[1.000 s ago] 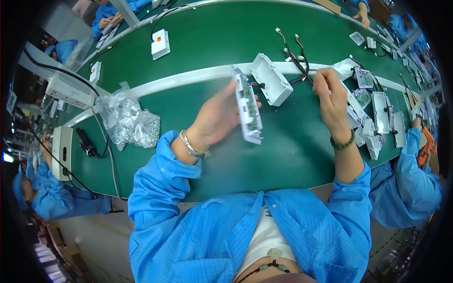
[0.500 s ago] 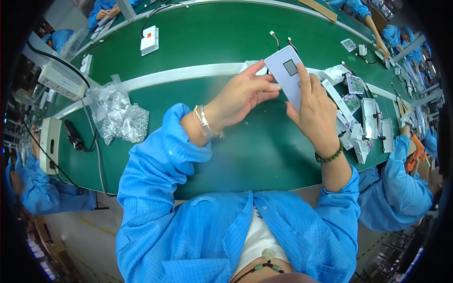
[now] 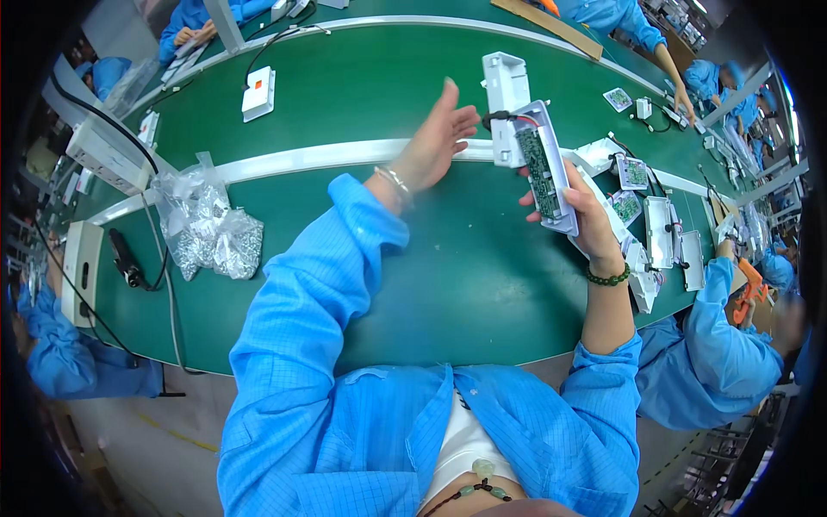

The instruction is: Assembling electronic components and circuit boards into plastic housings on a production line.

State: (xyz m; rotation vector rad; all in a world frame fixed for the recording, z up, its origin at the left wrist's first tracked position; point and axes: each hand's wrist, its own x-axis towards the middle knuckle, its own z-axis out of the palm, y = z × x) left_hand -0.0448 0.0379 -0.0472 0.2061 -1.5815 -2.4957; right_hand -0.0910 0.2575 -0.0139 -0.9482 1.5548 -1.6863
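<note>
A white plastic cover [image 3: 564, 207] is gripped along its lower right side by my right hand [image 3: 593, 226]. Its inner face is turned up, showing a long green circuit board [image 3: 541, 172] in it. Red and dark wires [image 3: 521, 119] run from the board toward a white open housing [image 3: 506, 90] just beyond it. Whether that housing rests on the bench or is held up, I cannot tell. My left hand [image 3: 431, 145] is left of the housing, apart from it, with thumb and fingers spread and nothing in it.
White housings [image 3: 660, 233] and circuit boards [image 3: 625, 207] lie in a pile at the right. On the left are clear bags of small metal parts [image 3: 220, 237], a cable and a power box [image 3: 83, 271]. A white rail [image 3: 301, 157] crosses the green bench. Co-workers sit around it.
The cover has been turned over from its outer face to its board side, and the wired housing has come into view. My left hand has moved off it, to the left.
</note>
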